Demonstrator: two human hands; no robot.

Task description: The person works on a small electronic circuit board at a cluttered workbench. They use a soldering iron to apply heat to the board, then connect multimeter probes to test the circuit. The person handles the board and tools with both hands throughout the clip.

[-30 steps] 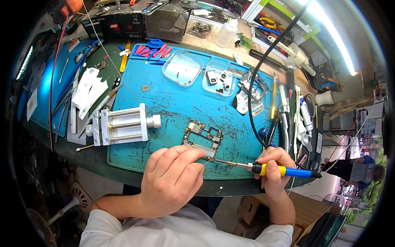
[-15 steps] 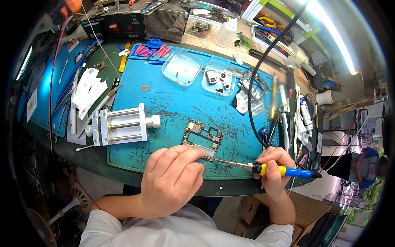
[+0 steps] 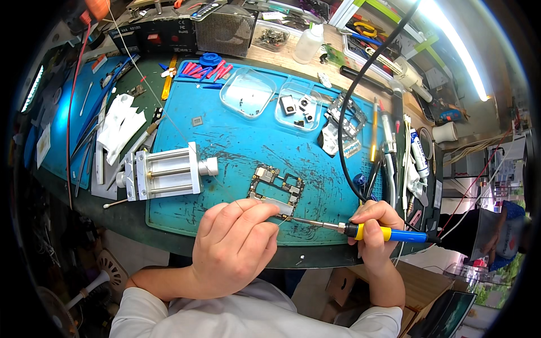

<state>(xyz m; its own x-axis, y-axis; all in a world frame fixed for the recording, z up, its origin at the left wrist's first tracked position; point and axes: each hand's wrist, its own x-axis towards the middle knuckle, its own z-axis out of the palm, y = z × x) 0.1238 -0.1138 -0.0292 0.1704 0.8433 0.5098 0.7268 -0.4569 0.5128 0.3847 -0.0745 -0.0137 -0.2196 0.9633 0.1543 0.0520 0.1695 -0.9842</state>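
A phone circuit board (image 3: pixel 281 181) with square cutouts and small chips lies on the blue work mat (image 3: pixel 236 138). My left hand (image 3: pixel 234 242) is closed at its near edge, with a fingertip resting on the board's pale metal plate. A thin strand of wire (image 3: pixel 281 223) runs from those curled fingers towards the board's near right corner. In my right hand (image 3: pixel 373 231) is a soldering iron (image 3: pixel 383 232) with a blue and yellow handle, gripped like a pen. Its slim metal tip points left and meets that same corner, close to the strand.
Left of the board stands a metal clamp vise (image 3: pixel 169 170). Beyond it are two clear plastic trays (image 3: pixel 248 93), one holding small camera parts (image 3: pixel 288 105). A black cable (image 3: pixel 343 129) arches over the mat's right side, near pens and tubes (image 3: pixel 418 153).
Both hands, the board and the iron keep their places, and the picture shifts only slightly. At the far right, another person has changed posture.
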